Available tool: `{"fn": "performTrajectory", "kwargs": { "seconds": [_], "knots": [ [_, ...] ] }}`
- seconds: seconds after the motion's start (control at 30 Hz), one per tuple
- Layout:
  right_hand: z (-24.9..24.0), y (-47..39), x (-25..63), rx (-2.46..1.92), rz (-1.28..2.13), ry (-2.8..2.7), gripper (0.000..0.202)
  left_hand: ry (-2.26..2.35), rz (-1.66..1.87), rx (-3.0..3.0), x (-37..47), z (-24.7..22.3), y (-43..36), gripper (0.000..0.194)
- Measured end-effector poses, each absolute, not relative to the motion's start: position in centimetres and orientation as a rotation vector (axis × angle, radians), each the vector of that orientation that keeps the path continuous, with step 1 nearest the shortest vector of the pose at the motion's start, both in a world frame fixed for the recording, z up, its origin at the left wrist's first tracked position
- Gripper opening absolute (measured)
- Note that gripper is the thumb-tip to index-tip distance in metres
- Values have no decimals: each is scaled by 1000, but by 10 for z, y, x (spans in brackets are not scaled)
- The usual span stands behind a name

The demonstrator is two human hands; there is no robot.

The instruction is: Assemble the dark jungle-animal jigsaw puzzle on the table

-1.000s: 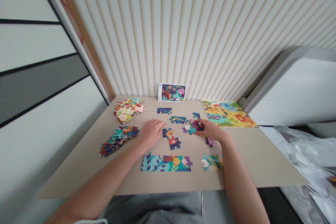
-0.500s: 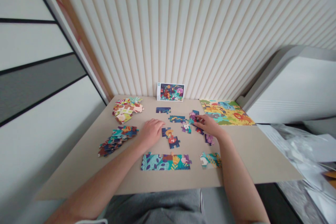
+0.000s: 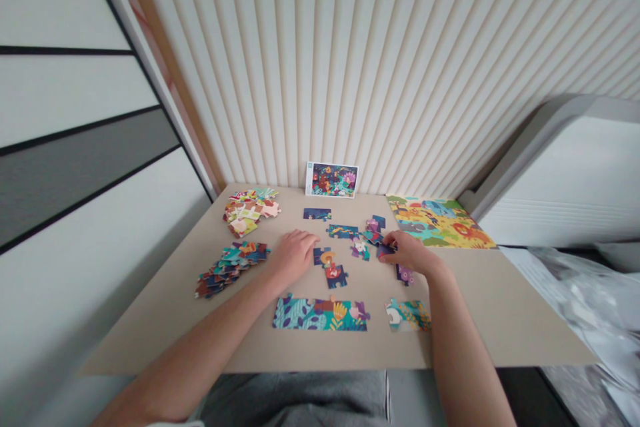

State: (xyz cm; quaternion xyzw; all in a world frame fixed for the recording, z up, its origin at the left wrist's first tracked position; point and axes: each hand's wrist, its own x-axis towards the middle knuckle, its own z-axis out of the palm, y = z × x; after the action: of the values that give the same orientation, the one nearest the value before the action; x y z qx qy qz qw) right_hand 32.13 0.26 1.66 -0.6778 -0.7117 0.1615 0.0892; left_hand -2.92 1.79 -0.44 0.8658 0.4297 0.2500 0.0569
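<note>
Right-hand fingers [image 3: 395, 238] apparently on a dark puzzle piece [image 3: 384, 250].

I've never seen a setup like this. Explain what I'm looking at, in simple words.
There is no machine here: these are a person's two bare hands, seen from a camera worn on the head, looking forward and down. On the table lie puzzle pieces: a lighter pile and a darker pile at the left, and a joined strip near the front edge. A picture card stands at the back, and an animal picture lies at the right. The left hand rests with nothing visible in it. The right hand has its fingers at a dark piece; whether it is lifted is unclear.
</note>
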Motion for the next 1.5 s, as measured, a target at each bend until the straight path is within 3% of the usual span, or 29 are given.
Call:
{"fn": "performTrajectory", "kwargs": {
  "seconds": [0.27,0.37,0.47,0.57,0.67,0.83,1.07,1.3,1.5],
  "knots": [
    [27,-1,286,-1492,783,-2064,21,1260,786,2576,-29,1,16,25],
    [18,1,255,-1360,798,-1908,31,1146,841,2492,-26,4,12,28],
    [6,-1,219,-1254,870,-1810,40,968,882,2316,-20,7,5,48],
    [1,-7,193,-1228,925,-1810,44,875,849,2193,-15,8,2,45],
    [6,-11,186,-1226,870,-1842,45,981,868,2137,-17,4,9,36],
    [14,-12,193,-1290,654,-1847,35,1298,1008,2129,-29,-8,45,39],
    [9,-12,195,-1301,506,-1969,31,1688,899,2527,-31,-15,69,38],
    [7,-12,200,-1323,451,-1995,28,1450,773,2710,-31,-13,58,29],
    [9,-13,200,-1331,452,-2028,29,1515,745,2640,-31,-18,63,29]
  ]
}}
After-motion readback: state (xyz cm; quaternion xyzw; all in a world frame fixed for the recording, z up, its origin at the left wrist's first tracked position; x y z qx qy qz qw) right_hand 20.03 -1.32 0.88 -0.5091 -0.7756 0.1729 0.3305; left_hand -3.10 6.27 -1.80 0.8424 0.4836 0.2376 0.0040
